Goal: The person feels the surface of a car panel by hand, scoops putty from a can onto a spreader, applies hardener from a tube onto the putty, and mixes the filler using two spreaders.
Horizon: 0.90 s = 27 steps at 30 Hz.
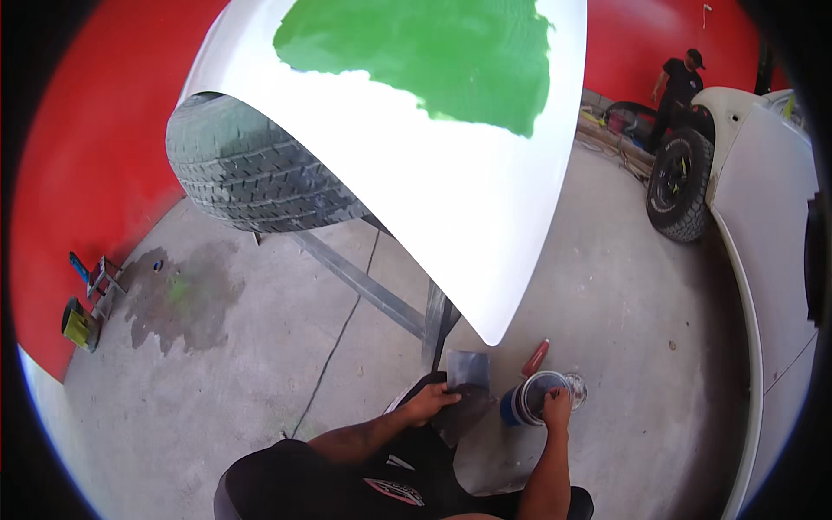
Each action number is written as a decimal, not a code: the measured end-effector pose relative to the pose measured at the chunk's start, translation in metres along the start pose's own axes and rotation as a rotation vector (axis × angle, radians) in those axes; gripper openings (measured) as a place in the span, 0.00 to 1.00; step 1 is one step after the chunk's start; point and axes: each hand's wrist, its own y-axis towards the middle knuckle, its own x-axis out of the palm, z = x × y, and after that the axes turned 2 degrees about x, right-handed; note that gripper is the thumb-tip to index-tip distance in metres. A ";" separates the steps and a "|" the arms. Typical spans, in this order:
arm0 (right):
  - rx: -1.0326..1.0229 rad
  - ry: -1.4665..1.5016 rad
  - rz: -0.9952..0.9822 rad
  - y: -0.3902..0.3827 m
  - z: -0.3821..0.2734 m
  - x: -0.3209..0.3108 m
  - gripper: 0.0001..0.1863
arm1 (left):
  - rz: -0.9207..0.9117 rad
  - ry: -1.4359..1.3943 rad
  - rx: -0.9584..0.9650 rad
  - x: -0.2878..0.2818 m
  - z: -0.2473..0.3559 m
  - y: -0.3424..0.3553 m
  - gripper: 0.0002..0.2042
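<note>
My left hand is closed on the near edge of a flat, greyish rectangular plate, held low over my lap. My right hand reaches over the mouth of a blue can with a pale metal rim. Its fingers are drawn together, and whatever they grip is hidden by the hand and the can. A round, clear-looking lid lies beside the can. On the floor just beyond is a red tube with a white end. Above my hands hangs a white curved panel with a large green patch.
A tire sits beneath the panel, near grey metal stand legs. A pale vehicle with a mounted wheel stands at right. Another person is behind it. A yellowish bucket and small stool are at left.
</note>
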 end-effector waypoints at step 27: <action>0.125 -0.140 -0.148 -0.001 -0.007 -0.003 0.22 | 0.014 0.193 -0.070 -0.012 -0.017 0.025 0.21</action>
